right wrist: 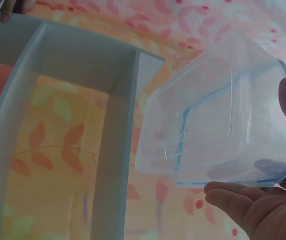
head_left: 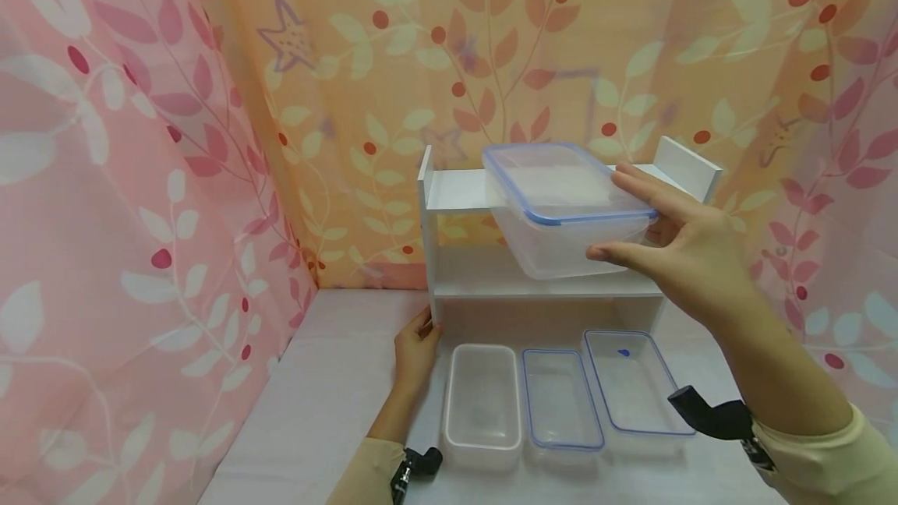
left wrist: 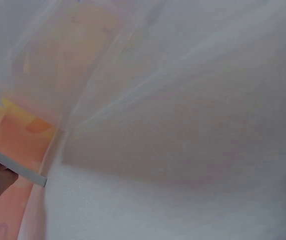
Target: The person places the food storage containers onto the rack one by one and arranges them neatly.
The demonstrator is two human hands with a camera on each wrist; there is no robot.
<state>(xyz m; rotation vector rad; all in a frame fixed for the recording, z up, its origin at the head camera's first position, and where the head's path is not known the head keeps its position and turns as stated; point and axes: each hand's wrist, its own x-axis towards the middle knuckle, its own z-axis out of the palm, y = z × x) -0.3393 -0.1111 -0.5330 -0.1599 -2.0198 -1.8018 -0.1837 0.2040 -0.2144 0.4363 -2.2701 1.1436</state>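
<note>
My right hand [head_left: 701, 256] holds a clear plastic food container [head_left: 554, 244] by its right end, thumb against the side wall and fingers over the blue-rimmed lid [head_left: 554, 174]. The container is raised in front of the upper part of a white two-tier shelf [head_left: 459, 193]. In the right wrist view, the see-through container [right wrist: 202, 135] is beside the shelf's top board [right wrist: 118, 155]. Low on the shelf's left side, my left hand [head_left: 415, 353] grips the side panel. The left wrist view shows its fingers [left wrist: 0, 182] at the panel's edge.
Before the shelf, a frosted white container [head_left: 484, 443] stands on the white-covered table [head_left: 316, 411]. To its right are a narrow blue-rimmed container [head_left: 561, 443] and a wider one [head_left: 648, 431]. Leaf-patterned curtains [head_left: 337, 100] hang behind and on both sides.
</note>
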